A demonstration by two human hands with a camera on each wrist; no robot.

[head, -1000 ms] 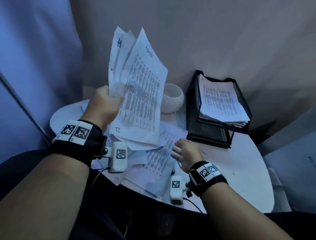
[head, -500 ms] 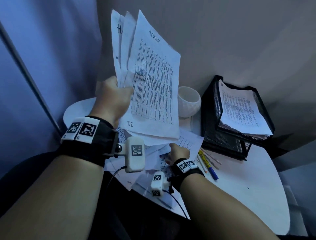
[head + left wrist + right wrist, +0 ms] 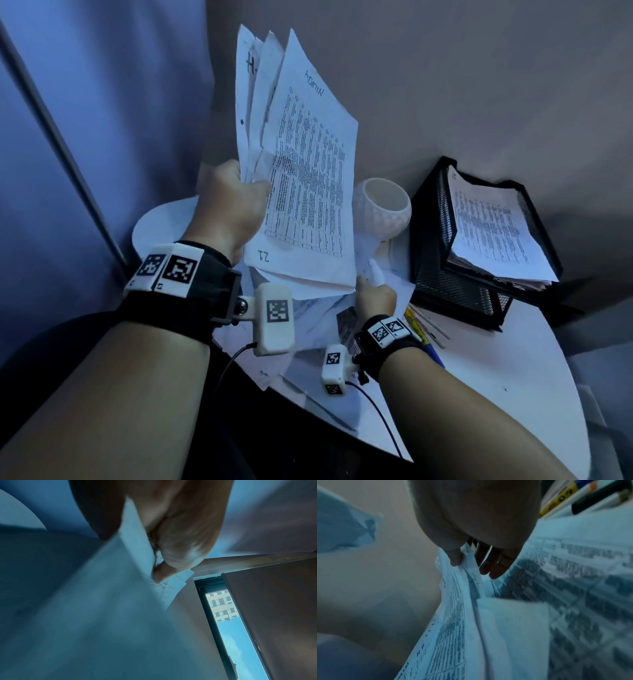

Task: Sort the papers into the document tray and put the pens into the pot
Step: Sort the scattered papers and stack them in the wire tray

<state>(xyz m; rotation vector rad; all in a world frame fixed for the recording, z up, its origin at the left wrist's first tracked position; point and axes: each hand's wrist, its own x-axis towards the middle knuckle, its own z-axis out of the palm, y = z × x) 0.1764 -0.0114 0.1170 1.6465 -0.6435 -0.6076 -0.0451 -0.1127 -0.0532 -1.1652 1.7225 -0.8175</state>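
My left hand grips a sheaf of printed papers and holds it upright above the round white table. The thumb pinches the sheets in the left wrist view. Lower down, my right hand pinches the edge of a loose sheet in the pile of papers on the table. A black mesh document tray with papers in it stands at the right. The white pot stands empty between sheaf and tray. Several pens lie beside my right wrist.
A grey wall runs behind the table and a blue curtain with a slanted rail hangs on the left. The table's front right part is bare. The tray's lower tier faces me.
The left hand has lifted the sheaf higher. The right hand has moved from lying flat on the pile forward under the sheaf and has pinched a sheet's edge. The pens came into view.
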